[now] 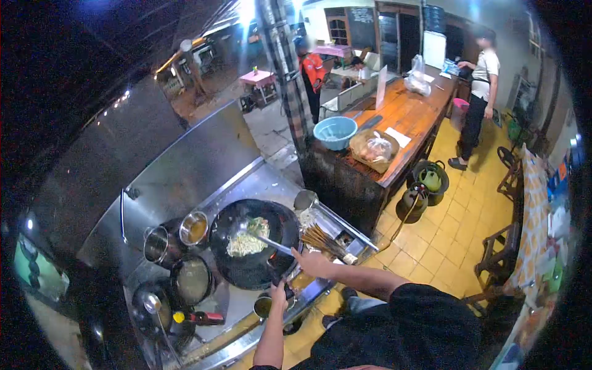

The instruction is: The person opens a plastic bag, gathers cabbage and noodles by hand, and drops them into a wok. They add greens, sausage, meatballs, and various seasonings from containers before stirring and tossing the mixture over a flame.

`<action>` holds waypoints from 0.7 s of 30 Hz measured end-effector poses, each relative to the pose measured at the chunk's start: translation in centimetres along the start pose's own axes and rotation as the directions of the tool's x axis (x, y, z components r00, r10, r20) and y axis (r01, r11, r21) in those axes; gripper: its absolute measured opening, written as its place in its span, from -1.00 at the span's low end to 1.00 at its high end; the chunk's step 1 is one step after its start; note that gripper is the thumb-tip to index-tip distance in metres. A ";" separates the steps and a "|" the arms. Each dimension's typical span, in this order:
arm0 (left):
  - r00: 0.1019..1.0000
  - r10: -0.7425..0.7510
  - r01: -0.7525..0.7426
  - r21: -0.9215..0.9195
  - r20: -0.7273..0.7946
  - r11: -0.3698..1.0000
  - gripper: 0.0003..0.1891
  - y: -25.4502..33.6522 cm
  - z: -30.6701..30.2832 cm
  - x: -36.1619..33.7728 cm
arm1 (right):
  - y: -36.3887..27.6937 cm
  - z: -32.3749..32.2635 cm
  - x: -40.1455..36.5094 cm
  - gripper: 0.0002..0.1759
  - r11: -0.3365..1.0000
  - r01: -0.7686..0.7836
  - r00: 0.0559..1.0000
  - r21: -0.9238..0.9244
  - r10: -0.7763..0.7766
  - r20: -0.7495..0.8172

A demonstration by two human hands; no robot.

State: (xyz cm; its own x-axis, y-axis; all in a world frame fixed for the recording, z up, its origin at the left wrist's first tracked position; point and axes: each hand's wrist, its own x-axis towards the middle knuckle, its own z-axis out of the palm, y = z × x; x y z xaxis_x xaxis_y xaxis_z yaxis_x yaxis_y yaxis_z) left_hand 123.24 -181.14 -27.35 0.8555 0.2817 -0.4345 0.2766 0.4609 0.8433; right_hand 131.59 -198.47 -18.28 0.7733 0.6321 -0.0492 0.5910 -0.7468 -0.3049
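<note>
Steel cooktop (237, 302) holds a dark wok (246, 274) with pale food (246, 244) inside, pots (161, 246) to its left and a bundle of sticks (324, 240) to its right. A red bottle (208, 318) lies at near left. Farther back, a wooden counter (401, 116) bears a blue basin (335, 137) beside a round basket (361, 152); gas cylinders (412, 202) stand on yellow tiles (425, 246) at right, and a person (484, 80) in a light shirt stands near the counter's far end. The right hand (311, 264) closes around the shaft of a long utensil (271, 243), its head in the food. The left hand (280, 297) wraps the wok's dark handle (275, 279) at the near side; exact finger placement is too small to tell.
</note>
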 end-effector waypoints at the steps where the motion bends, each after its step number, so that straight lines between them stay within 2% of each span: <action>1: 1.000 0.004 -0.004 -0.012 -0.007 1.000 -0.80 -1.7 -1.7 1.5 | 0.0 0.0 0.2 -0.40 1.000 -0.013 1.000 0.006 0.013 -0.016; 3: 0.999 0.040 -0.038 0.033 -0.032 0.999 -0.77 -1.5 -2.1 1.3 | -0.5 -0.3 0.1 -0.27 0.979 -0.154 0.987 0.131 0.145 0.075; 4: 0.995 0.070 -0.067 0.053 -0.069 0.996 -0.73 -1.6 -2.0 1.0 | -0.4 -0.7 -0.6 -0.27 0.972 -0.180 0.983 0.149 0.172 0.065; 5: 0.992 -0.063 0.071 0.067 -0.111 0.995 -0.63 -1.2 -1.8 0.3 | 0.1 -1.6 -1.6 -0.31 0.931 -0.218 0.974 0.295 0.187 0.127; 6: 0.993 -0.077 0.086 0.097 -0.091 0.992 -0.63 -1.0 -0.7 -1.7 | 0.6 -1.9 -2.7 -0.35 0.863 -0.257 0.963 0.435 0.193 0.187; 7: 0.980 0.037 -0.027 0.055 -0.195 0.998 -0.68 -1.0 1.1 -4.0 | 1.5 -0.5 -3.9 -0.42 0.803 -0.214 0.975 0.556 0.207 0.076; 8: 0.944 0.147 -0.149 0.017 -0.296 0.989 -0.71 -1.3 2.9 -5.0 | 2.6 1.1 -5.5 -0.42 0.792 -0.231 0.970 0.565 0.236 0.065; 9: 0.951 -0.133 0.117 -0.073 -0.279 0.990 -0.55 -3.1 2.2 -5.7 | 3.9 2.6 -7.5 -0.42 0.780 0.019 0.958 0.625 0.163 -0.234; 10: 0.955 -0.142 0.132 -0.053 -0.261 0.990 -0.55 -4.1 3.7 -6.8 | 5.2 3.4 -9.9 -0.42 0.752 0.271 0.852 0.601 0.103 -0.513; 11: 0.939 -0.205 0.208 -0.021 -0.278 0.978 -0.55 -5.5 5.8 -8.5 | 6.6 3.2 -12.9 -0.37 0.695 0.210 0.899 0.688 0.138 -0.415; 12: 0.918 -0.265 0.281 0.012 -0.295 0.960 -0.54 -7.1 8.1 -10.0 | 7.1 1.2 -16.3 -0.37 0.697 0.193 0.892 0.690 0.168 -0.419; 13: 0.970 -0.213 0.219 0.044 -0.115 0.975 -0.56 -8.7 10.9 -11.1 | 7.2 -1.8 -20.0 -0.36 0.469 -0.001 0.957 0.883 0.257 -0.136; 14: 0.985 -0.159 0.155 0.060 0.073 0.986 -0.58 -10.0 14.7 -12.2 | 7.8 -3.1 -23.2 -0.34 0.196 -0.214 0.952 0.957 0.260 0.160; 15: 0.982 -0.091 0.082 0.061 0.163 0.995 -0.62 -9.7 19.9 -14.8 | 9.0 -1.7 -25.8 -0.32 0.103 -0.202 0.943 0.974 0.288 0.166; 16: 0.955 -0.132 0.124 0.048 0.267 0.991 -0.64 -10.1 24.0 -16.9 | 10.0 -1.2 -28.5 -0.32 0.083 -0.205 0.931 0.975 0.323 0.168; 17: 0.856 -0.158 0.145 0.063 0.493 0.987 -0.67 -12.1 25.7 -16.8 | 10.5 -0.9 -31.2 -0.29 0.047 -0.137 0.913 0.989 0.394 0.108; 18: 0.892 -0.156 0.098 0.155 0.425 0.983 -0.76 -12.5 29.9 -19.4 | 11.7 -0.8 -34.1 -0.26 0.025 -0.060 0.875 0.998 0.482 0.040; 19: 0.870 -0.188 0.120 0.174 0.457 0.977 -0.84 -13.2 34.0 -22.2 | 13.2 0.1 -36.7 -0.20 0.030 0.112 0.852 0.993 0.511 -0.111; 20: 0.757 -0.111 -0.037 0.211 0.644 0.977 -0.86 -15.5 35.4 -22.4 | 14.4 -0.7 -39.4 -0.16 0.133 0.045 0.790 0.990 0.602 -0.117; 21: 0.732 -0.131 -0.091 0.287 0.668 0.954 -0.84 -16.8 37.3 -24.1 | 15.0 -1.1 -42.1 -0.15 0.223 0.096 0.723 0.970 0.654 -0.222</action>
State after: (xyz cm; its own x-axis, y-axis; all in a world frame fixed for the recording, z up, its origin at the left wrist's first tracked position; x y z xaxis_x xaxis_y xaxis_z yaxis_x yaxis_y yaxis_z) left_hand 114.28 -227.05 -19.26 0.8827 -0.4167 -0.2174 0.3115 0.1723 0.9345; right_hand 108.09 -236.50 -19.73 0.9968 -0.0770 -0.0235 -0.0162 0.0948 -0.9954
